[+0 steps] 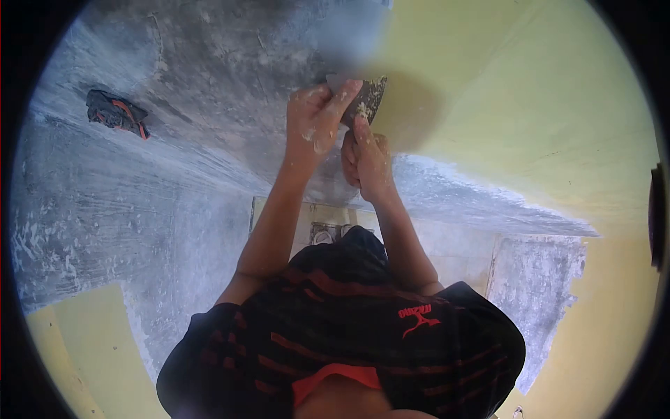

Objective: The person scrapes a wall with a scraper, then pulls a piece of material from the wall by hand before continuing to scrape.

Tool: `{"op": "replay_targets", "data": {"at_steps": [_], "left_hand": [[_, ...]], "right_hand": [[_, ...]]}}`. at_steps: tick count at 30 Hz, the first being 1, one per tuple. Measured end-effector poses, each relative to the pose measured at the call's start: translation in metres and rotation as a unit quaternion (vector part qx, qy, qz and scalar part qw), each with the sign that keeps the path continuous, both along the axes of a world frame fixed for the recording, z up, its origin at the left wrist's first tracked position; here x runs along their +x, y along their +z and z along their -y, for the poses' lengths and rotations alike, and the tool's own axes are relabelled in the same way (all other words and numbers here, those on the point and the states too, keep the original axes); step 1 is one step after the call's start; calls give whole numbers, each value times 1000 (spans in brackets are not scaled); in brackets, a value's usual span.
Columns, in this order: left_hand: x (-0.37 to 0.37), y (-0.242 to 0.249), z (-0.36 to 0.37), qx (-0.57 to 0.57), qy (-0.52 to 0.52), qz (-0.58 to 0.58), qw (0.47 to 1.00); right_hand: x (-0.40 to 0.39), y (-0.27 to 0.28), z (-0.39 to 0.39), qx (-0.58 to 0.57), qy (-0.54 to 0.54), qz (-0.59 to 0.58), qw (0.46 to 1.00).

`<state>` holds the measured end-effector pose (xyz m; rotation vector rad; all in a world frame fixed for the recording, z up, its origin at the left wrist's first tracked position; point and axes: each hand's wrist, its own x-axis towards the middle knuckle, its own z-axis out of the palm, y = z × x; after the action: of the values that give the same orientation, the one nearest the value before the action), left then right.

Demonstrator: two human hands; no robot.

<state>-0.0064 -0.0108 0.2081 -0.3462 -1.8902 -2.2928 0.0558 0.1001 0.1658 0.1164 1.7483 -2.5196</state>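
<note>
My right hand (368, 164) is closed round the lower end of a putty knife (371, 94), its thumb lying at the base of the blade. Pale yellowish crumbs stick to the broad dark blade. At the blade's left side is my left hand (314, 119), fingers curled and thumb pressed across the metal. Whitish smears mark both hands. The knife's handle is mostly hidden in my right fist. Behind the hands, a yellow-green painted surface (481, 105) meets a patchy grey bare one (216, 77).
A dark crumpled bundle with red-orange strips (117, 113) lies at the upper left. More yellow-green paint (91, 349) shows at the lower left. A dark object (657, 216) stands at the right edge. Below my arms, a small greyish object (322, 234) is partly hidden by my shirt.
</note>
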Motion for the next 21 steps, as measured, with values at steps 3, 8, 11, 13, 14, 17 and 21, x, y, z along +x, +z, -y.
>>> {"op": "replay_targets", "data": {"at_steps": [3, 8, 11, 13, 14, 17, 21], "left_hand": [[0, -23, 3, -34, 13, 7, 999], [6, -29, 7, 12, -60, 21, 998], [4, -29, 10, -63, -53, 6, 997], [5, -30, 8, -48, -51, 11, 997], [4, -29, 8, -32, -49, 15, 998], [6, -25, 12, -43, -62, 30, 997], [6, -23, 9, -40, -53, 8, 998]], "right_hand": [[3, -10, 4, -15, -2, 32, 999], [11, -18, 0, -19, 12, 27, 999], [10, -21, 1, -31, 15, 21, 999], [11, -22, 3, -36, 13, 23, 999], [12, -21, 5, -41, 14, 23, 999], [14, -18, 6, -50, 17, 22, 998], [10, -22, 10, -41, -4, 30, 999]]}}
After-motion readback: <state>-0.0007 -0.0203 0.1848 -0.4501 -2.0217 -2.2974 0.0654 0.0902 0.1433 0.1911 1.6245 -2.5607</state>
